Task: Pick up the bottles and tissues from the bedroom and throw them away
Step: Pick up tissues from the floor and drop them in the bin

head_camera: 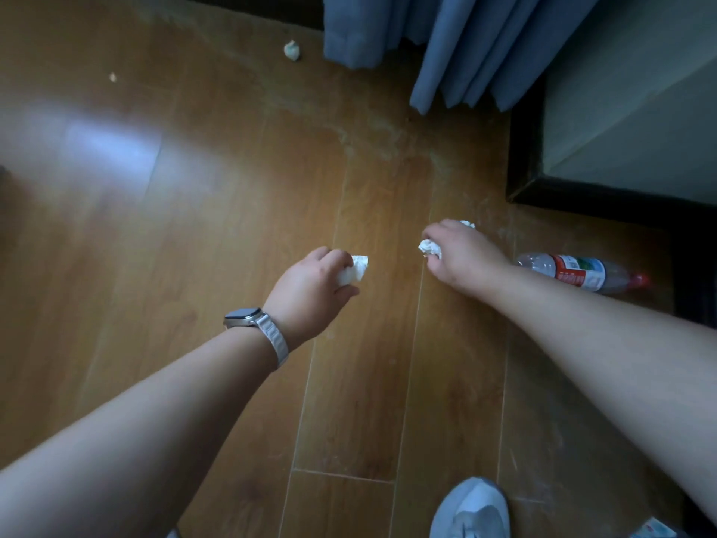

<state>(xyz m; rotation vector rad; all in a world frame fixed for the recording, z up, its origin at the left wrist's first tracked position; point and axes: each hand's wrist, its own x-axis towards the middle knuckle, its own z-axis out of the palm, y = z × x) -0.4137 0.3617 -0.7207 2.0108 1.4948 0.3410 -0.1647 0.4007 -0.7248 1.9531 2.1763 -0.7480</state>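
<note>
your left hand (310, 289) is closed around a crumpled tissue (355, 270), its white end poking out past your knuckles toward the right. your right hand (461, 254) is also curled shut on a wad of tissue (430, 248), with another scrap of white showing at the far side of the hand; whether that scrap belongs to the same wad, you cannot tell from here. both hands hang low over the wooden floor (194, 227), well apart from each other.

the relation that matters next: the plastic bottle (582, 271) lies on its side on the floor just to the right of your right wrist, close to the dark base of the bed (582, 196). its long axis runs roughly left to right, the clear bottom end pointing toward your hand, the red cap away from it. your right hand is plainly the nearer one, but that grip is already full, so you would likely need to bunch the tissue into your palm or pass it to the left first.

the bottle carries a red and white label with some green; the print on it is too small to read. no other writing shows.

one more balled tissue (291, 50) sits far ahead, just left of the blue curtain (465, 44), nearer your left side.
</note>
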